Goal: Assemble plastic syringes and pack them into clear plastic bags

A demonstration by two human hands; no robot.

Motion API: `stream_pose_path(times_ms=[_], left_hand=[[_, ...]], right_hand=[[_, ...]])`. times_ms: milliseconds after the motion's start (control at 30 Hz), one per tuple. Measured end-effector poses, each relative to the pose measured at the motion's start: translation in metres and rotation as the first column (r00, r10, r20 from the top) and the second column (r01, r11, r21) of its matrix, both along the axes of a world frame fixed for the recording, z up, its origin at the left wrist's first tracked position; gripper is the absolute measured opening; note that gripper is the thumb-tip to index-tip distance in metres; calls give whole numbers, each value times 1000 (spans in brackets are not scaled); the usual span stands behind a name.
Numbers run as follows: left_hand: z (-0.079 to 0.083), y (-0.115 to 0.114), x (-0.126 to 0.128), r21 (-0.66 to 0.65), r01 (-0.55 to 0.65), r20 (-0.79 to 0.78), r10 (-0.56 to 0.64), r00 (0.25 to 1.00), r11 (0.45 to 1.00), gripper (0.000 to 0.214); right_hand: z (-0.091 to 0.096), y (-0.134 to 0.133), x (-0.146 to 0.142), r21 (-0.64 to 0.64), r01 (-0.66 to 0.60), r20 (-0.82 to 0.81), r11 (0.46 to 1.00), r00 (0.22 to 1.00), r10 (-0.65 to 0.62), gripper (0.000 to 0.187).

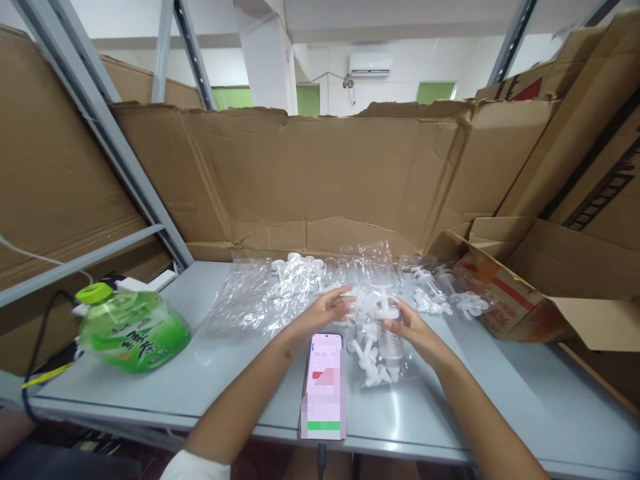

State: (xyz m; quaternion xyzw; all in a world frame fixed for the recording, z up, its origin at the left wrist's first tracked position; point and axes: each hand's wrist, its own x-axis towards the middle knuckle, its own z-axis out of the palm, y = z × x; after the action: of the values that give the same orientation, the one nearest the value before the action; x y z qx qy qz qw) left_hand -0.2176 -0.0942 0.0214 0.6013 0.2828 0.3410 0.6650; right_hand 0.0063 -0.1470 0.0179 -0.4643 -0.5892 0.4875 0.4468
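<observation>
My right hand (413,333) has its thumb and fingers closed on a white plastic piece (387,308) with a flat flange. My left hand (331,308) reaches in from the other side, fingers stretched out against the heap of white parts; their tips are partly lost in glare. Between and below my hands lies a clear plastic bag (403,373) with white plunger-like pieces (369,360) and a clear ribbed cylinder (393,343) in it. Behind stand more white round-ended pieces (300,265) and clear ribbed cylinders, on or under crinkled clear film (240,293).
A phone (325,393) showing a timer lies on the grey table (240,393), its cable at the front edge. At left stands a green liquid jug (133,327). An open cardboard box (510,293) is at right. Cardboard sheets (320,173) wall the back.
</observation>
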Motion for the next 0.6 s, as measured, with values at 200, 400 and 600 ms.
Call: stream_pose_path(times_ms=[200,400,600], left_hand=[[-7,-15,21,-70,39,84,-34,996,997,51],[-7,-15,22,-67,70,99,-63,993,995,49],[-5,-18,29,-45,27,35,-26,999,999,51]], right_hand=[[-1,-4,-7,-17,-158,3,987,987,158,53],[-3,2,-6,55,82,-9,995,997,-82,41],[-5,6,-7,80,220,-55,972,975,-216,28]])
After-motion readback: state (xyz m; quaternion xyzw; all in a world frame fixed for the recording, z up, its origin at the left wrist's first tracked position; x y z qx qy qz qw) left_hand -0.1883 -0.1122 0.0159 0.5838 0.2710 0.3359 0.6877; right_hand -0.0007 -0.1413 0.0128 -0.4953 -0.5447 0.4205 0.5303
